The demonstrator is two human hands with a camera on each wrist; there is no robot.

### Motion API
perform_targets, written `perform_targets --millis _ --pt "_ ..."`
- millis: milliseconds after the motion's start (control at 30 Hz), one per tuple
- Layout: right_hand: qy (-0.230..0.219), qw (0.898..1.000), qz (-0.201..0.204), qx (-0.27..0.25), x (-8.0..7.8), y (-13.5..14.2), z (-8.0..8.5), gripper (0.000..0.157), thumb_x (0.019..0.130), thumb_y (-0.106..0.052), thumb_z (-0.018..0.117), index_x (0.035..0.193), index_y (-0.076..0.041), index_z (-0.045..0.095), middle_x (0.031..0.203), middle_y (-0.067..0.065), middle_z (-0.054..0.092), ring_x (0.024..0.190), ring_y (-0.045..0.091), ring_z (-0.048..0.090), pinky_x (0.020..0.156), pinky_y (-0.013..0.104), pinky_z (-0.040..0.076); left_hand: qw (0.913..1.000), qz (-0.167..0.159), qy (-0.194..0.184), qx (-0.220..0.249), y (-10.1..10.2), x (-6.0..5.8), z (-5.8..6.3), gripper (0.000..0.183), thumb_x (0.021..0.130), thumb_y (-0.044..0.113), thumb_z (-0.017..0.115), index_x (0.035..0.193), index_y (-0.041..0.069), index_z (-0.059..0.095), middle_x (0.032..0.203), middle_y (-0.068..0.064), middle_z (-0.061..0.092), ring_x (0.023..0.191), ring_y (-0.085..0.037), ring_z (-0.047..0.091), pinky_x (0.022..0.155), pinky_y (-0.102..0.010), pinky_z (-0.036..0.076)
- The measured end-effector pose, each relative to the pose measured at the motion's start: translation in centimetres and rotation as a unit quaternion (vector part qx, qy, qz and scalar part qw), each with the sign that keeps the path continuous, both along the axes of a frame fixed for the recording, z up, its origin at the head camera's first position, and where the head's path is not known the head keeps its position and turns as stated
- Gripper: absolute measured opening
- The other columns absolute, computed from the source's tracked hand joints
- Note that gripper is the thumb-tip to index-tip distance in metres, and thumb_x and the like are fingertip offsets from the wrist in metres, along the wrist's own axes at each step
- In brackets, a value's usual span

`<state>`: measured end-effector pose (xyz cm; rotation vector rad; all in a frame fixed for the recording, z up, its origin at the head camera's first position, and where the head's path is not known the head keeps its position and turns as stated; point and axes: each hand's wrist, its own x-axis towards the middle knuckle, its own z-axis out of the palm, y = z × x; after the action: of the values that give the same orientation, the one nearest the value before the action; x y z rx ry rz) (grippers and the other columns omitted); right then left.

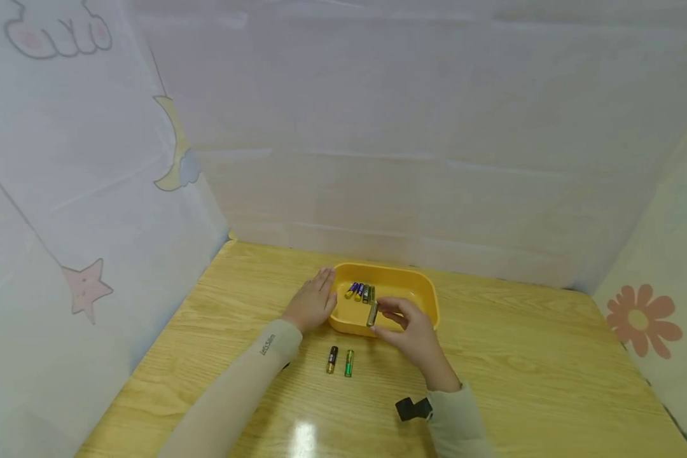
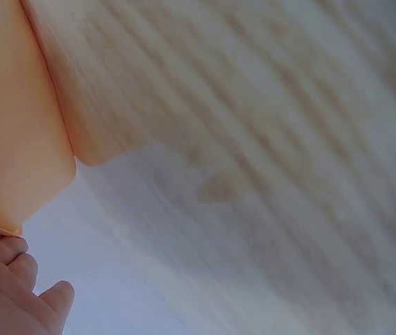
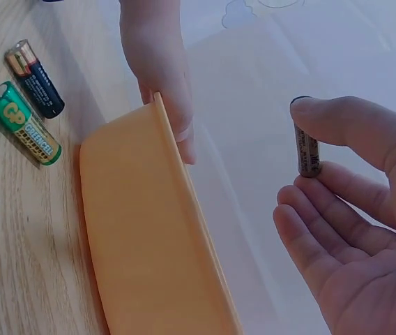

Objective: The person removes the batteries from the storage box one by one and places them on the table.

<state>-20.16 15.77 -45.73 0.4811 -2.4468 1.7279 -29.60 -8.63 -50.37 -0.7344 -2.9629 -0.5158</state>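
Observation:
My left hand [image 1: 312, 301] holds the left end of a yellow plastic tray [image 1: 429, 321], fingers along the outside under the lip and thumb over the rim. Between thumb and fingertips, my right hand [image 1: 413, 334] pinches a small dark battery [image 3: 308, 148]. In the head view it is over the tray's near side; the right wrist view shows it higher than the rim. Several batteries [image 1: 359, 292] lie side by side inside the tray, some purple and yellow, others dark. In front of the tray lie a black and copper battery [image 3: 35, 80] and a green and gold battery [image 3: 24, 125].
The tray stands on a wood-grain table [image 1: 521, 375]. Pale sheet walls [image 1: 412, 133] enclose the table at the back and both sides, printed with a star [image 1: 88, 287] and a flower [image 1: 644, 321]. A black strap piece [image 1: 413, 409] sits by the right cuff.

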Motion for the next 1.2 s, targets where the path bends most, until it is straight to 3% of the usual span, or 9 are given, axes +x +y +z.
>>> perform_targets --millis 400,633,833,1067,1200 --pt "0.017 0.999 0.002 0.033 0.8 -0.3 -0.5 0.05 0.078 0.002 0.085 0.125 0.0 0.066 0.125 0.014 0.065 0.115 0.031 0.064 0.1 0.033 0.054 0.9999 0.002 -0.006 -0.013 0.0 0.1 0.1 0.06 0.111 0.032 0.031 0.162 0.004 0.017 0.169 -0.012 0.015 0.155 -0.026 0.013 0.124 -0.051 0.019" --pt "-0.025 0.999 -0.001 0.041 1.4 -0.2 -1.0 0.048 0.079 0.001 0.085 0.124 -0.003 0.067 0.125 0.01 0.065 0.115 0.029 0.064 0.101 0.046 0.053 0.9999 0.0 -0.001 -0.013 -0.1 -0.1 0.0 0.06 0.111 0.032 0.032 0.162 0.003 0.017 0.168 -0.013 0.015 0.155 -0.026 0.013 0.125 -0.051 0.017" --pt "-0.024 0.998 -0.002 0.062 1.7 -0.3 -1.6 0.047 0.079 -0.004 0.086 0.123 -0.006 0.069 0.12 0.007 0.068 0.111 0.029 0.066 0.098 0.041 0.056 0.9997 0.001 -0.002 -0.025 -0.1 -0.2 0.0 0.06 0.111 0.033 0.032 0.162 0.004 0.015 0.168 -0.012 0.015 0.155 -0.025 0.012 0.125 -0.05 0.016" --pt "-0.028 0.997 0.024 0.062 2.0 -0.5 -2.7 0.048 0.079 -0.006 0.087 0.123 -0.005 0.068 0.119 0.008 0.068 0.111 0.031 0.064 0.101 0.052 0.052 0.9998 0.0 0.009 -0.018 -0.1 -0.3 -0.3 0.061 0.11 0.032 0.033 0.162 0.004 0.016 0.168 -0.013 0.016 0.155 -0.026 0.013 0.125 -0.05 0.016" --pt "-0.032 0.996 0.042 0.066 2.0 -0.6 -3.1 0.048 0.079 -0.004 0.086 0.124 -0.002 0.067 0.122 0.011 0.067 0.112 0.032 0.064 0.101 0.046 0.053 0.9998 0.001 0.015 -0.013 -0.1 -0.3 -0.5 0.06 0.11 0.031 0.034 0.162 0.003 0.018 0.168 -0.014 0.018 0.155 -0.026 0.014 0.125 -0.05 0.017"
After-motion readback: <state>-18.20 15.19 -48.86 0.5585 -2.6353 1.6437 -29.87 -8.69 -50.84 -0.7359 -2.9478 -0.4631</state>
